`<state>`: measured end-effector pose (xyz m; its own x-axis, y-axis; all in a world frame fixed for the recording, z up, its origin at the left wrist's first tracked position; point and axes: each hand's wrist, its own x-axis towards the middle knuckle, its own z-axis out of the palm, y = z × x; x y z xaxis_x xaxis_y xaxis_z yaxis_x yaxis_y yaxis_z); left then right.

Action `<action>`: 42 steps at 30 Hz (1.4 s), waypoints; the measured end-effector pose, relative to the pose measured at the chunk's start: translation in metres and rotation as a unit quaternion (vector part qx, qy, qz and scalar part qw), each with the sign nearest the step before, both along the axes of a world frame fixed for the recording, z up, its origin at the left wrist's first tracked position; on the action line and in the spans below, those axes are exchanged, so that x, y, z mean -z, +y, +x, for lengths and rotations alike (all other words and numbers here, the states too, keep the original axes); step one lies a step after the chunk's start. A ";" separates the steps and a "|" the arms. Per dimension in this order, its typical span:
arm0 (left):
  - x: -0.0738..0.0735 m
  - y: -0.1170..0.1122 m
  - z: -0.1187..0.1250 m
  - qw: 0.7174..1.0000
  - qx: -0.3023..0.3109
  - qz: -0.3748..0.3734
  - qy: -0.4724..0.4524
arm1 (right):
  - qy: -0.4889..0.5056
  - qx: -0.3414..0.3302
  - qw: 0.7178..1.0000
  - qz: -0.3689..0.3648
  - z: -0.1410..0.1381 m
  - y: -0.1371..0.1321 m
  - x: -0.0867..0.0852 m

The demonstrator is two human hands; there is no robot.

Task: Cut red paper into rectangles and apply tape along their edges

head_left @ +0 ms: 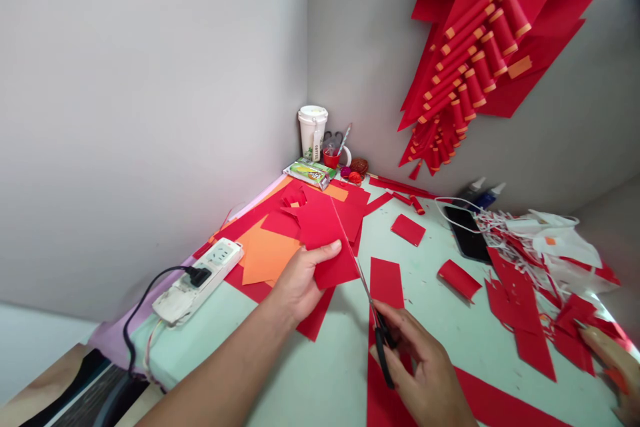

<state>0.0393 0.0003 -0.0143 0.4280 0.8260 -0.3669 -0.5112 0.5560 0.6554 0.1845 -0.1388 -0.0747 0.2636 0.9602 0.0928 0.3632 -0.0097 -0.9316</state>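
A red paper sheet (325,240) is being held just above the table (320,360), near its middle. The left hand (300,283) is pinching the sheet's near edge, thumb on top and fingers underneath. Scissors (377,327) are lying along the sheet's right edge, blades pointing away from the person. The right hand (425,373) is gripping their black handles, fingers curled through the loops. A long red strip (386,280) is lying flat on the table under the scissors.

Orange paper (265,253) is showing beneath the sheet on the left, beside a white power strip (197,280) with a black plug in it. In the far corner a white cup (313,130) is standing behind a green packet (310,173); the writing on both is too small to read. A black phone (467,237) is lying to the right, with red scraps (525,300) near it. Red paper firecrackers (465,73) are hanging on the wall. Another person's hand (613,357) is resting at the right edge.
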 end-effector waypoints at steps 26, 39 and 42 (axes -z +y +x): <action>0.008 -0.008 0.006 0.999 0.005 -0.025 0.020 | 0.074 0.014 0.997 -0.014 0.014 0.000 0.023; 0.002 -0.002 0.002 0.999 -0.018 -0.036 0.019 | 0.027 -0.030 0.999 -0.036 0.012 0.000 0.019; 0.003 -0.002 0.001 0.999 -0.018 -0.034 0.017 | 0.017 -0.041 0.999 -0.032 0.011 -0.001 0.017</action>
<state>0.0406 -0.0015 -0.0168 0.3855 0.8133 -0.4358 -0.5100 0.5814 0.6339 0.1951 -0.1396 -0.0921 0.1865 0.9822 0.0231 0.3331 -0.0411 -0.9420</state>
